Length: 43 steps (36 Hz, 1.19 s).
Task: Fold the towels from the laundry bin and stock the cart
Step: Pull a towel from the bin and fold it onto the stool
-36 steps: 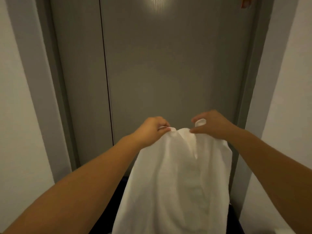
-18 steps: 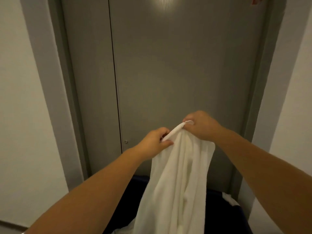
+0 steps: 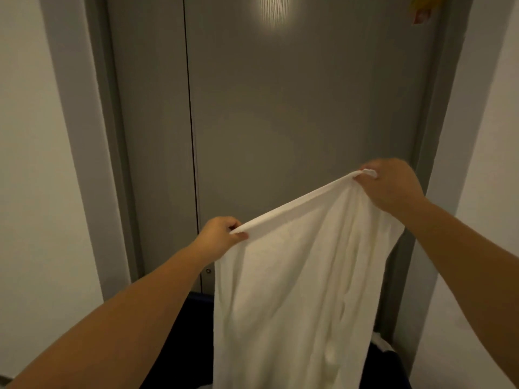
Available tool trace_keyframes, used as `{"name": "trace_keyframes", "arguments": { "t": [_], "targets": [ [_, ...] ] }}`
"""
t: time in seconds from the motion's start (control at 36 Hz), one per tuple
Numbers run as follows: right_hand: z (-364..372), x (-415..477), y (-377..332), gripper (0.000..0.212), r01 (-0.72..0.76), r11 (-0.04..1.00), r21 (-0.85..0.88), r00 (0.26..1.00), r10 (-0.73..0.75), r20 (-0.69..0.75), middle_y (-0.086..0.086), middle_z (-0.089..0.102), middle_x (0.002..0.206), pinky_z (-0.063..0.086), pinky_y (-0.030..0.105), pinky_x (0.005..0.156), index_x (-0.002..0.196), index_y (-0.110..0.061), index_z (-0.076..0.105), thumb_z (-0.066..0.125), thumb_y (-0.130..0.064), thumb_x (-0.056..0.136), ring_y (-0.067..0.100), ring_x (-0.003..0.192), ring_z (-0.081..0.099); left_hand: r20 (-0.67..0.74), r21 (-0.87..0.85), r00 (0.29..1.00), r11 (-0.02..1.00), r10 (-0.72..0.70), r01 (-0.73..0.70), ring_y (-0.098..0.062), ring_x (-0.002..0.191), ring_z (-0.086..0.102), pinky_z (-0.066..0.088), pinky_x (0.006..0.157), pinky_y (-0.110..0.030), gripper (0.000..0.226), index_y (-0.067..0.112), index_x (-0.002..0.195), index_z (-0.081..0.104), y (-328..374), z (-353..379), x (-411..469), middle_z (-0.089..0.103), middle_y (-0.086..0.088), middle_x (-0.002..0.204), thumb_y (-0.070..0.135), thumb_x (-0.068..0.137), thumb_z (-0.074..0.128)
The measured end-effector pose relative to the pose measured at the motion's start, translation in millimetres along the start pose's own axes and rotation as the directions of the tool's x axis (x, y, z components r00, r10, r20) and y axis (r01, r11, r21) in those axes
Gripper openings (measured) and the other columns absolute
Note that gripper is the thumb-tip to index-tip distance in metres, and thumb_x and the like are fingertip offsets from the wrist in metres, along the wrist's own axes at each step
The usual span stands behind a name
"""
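Grey door (image 3: pixel 295 108), closed, with one vertical seam; I log it just beyond both sets of fingers, a patch of reflected light (image 3: pixel 276 9) high above them. Grey frame (image 3: pixel 106 136) at either side, then pale walls (image 3: pixel 33 164) outward of each hand.

Item: white towel (image 3: pixel 295 276), held up in the air and hanging from the fingers down over the bin.
- Left hand (image 3: pixel 222 234): fingers (image 3: pixel 236 224) curled, thumb pinching the towel's top edge at its lower end.
- Right hand (image 3: pixel 390 186): fingers (image 3: pixel 365 178) curled round the other top corner, held higher, so the edge runs taut and slanted between the two grips.

Container: dark blue laundry bin (image 3: pixel 185 318), below the fingers and mostly hidden by the towel. Contents: some white cloth (image 3: pixel 383 343) under the right wrist; I cannot tell what else.
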State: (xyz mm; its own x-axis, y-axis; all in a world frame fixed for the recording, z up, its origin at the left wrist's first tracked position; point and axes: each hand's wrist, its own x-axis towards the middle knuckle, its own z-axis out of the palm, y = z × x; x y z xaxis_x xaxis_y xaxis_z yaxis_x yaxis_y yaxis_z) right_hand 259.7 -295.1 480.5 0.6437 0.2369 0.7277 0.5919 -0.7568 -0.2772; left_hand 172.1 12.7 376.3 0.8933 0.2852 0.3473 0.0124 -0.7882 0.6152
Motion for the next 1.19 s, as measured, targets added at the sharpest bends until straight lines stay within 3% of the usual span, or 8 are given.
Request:
{"name": "trace_keyframes", "arguments": {
  "t": [0.19, 0.28, 0.47, 0.56, 0.69, 0.81, 0.92, 1.19],
  "targets": [
    [-13.2, 9.4, 22.1, 0.028, -0.107, 0.994, -0.002, 0.988, 0.106, -0.108, 0.008, 0.061, 0.081, 0.041, 0.029, 0.071, 0.085, -0.014, 0.069, 0.048, -0.027, 0.097, 0.025, 0.073, 0.053, -0.063, 0.037, 0.995, 0.997, -0.072, 0.075, -0.018, 0.066, 0.052, 0.036, 0.055, -0.025, 0.015, 0.015, 0.081, 0.068, -17.3, -22.0, 5.2, 0.062, -0.005, 0.073, 0.027, 0.089, 0.068],
    [-9.8, 9.6, 29.4, 0.026, -0.149, 0.988, -0.041, 0.988, 0.147, -0.048, 0.005, 0.057, 0.073, 0.037, 0.028, 0.067, 0.079, -0.014, 0.064, 0.049, -0.025, 0.096, 0.017, 0.062, 0.048, -0.112, -0.030, 0.991, 0.997, -0.070, 0.067, -0.019, 0.067, 0.055, 0.040, 0.058, -0.027, 0.020, 0.007, 0.087, 0.073, -12.0, -30.6, 8.0, 0.068, -0.014, 0.084, 0.027, 0.085, 0.073],
    [2.4, -4.2, 35.6, 0.019, -0.260, 0.961, -0.089, 0.935, 0.274, 0.223, 0.011, 0.064, 0.077, 0.047, 0.030, 0.062, 0.078, -0.004, 0.069, 0.058, -0.013, 0.090, 0.026, 0.072, 0.060, -0.020, -0.109, 0.997, 0.992, 0.069, -0.070, -0.007, 0.071, 0.062, 0.049, 0.064, -0.024, 0.015, 0.018, 0.085, 0.074, 39.4, -42.0, 9.2, 0.068, 0.005, 0.079, 0.030, 0.079, 0.078],
    [16.5, -10.5, 22.5, 0.005, -0.222, 0.973, 0.067, 0.922, 0.187, 0.339, 0.005, 0.067, 0.078, 0.046, 0.028, 0.069, 0.077, -0.012, 0.072, 0.072, -0.008, 0.079, 0.024, 0.080, 0.063, 0.022, -0.086, 0.985, 0.982, 0.173, -0.170, -0.003, 0.076, 0.060, 0.043, 0.066, -0.020, 0.014, 0.018, 0.092, 0.076, 58.9, -34.4, 11.8, 0.064, 0.012, 0.082, 0.027, 0.082, 0.075],
    [40.8, -28.2, -25.5, 0.036, -0.087, 0.956, 0.280, 0.909, -0.038, 0.414, -0.006, 0.061, 0.096, 0.032, 0.009, 0.075, 0.108, -0.013, 0.072, 0.081, -0.019, 0.074, 0.004, 0.095, 0.054, 0.081, -0.067, 0.934, 0.937, 0.348, -0.343, -0.011, 0.075, 0.055, 0.041, 0.069, -0.017, 0.011, 0.013, 0.093, 0.078, 83.8, -11.3, 14.2, 0.055, 0.007, 0.076, 0.012, 0.084, 0.072],
    [63.4, -39.5, -48.3, 0.017, -0.130, 0.900, 0.416, 0.854, -0.112, 0.508, -0.002, 0.067, 0.082, 0.044, 0.020, 0.066, 0.095, -0.013, 0.074, 0.076, -0.020, 0.079, 0.004, 0.072, 0.059, 0.066, -0.118, 0.925, 0.923, 0.374, -0.365, -0.008, 0.071, 0.056, 0.043, 0.069, -0.018, 0.007, 0.012, 0.087, 0.078, 92.0, -2.6, 14.9, 0.058, 0.006, 0.076, 0.009, 0.081, 0.074],
    [78.9, -43.7, -55.6, 0.021, -0.162, 0.892, 0.422, 0.895, -0.047, 0.443, 0.013, 0.057, 0.068, 0.037, 0.025, 0.056, 0.082, 0.000, 0.069, 0.064, -0.020, 0.087, 0.013, 0.063, 0.051, 0.032, -0.156, 0.948, 0.938, 0.317, -0.308, 0.003, 0.064, 0.055, 0.043, 0.060, -0.013, 0.003, 0.017, 0.080, 0.074, 89.2, -1.0, 11.0, 0.061, 0.011, 0.073, 0.018, 0.080, 0.077],
    [54.2, -23.5, -44.7, 0.025, -0.066, 0.944, 0.324, 0.987, 0.014, 0.160, 0.012, 0.064, 0.085, 0.042, 0.032, 0.069, 0.090, -0.001, 0.069, 0.052, -0.019, 0.095, 0.026, 0.081, 0.059, 0.066, 0.135, 0.998, 0.991, 0.009, -0.018, -0.021, 0.076, 0.057, 0.040, 0.054, -0.023, 0.017, 0.014, 0.083, 0.059, 23.6, 15.9, -0.1, 0.057, -0.002, 0.079, 0.009, 0.095, 0.048]
  ]
}}
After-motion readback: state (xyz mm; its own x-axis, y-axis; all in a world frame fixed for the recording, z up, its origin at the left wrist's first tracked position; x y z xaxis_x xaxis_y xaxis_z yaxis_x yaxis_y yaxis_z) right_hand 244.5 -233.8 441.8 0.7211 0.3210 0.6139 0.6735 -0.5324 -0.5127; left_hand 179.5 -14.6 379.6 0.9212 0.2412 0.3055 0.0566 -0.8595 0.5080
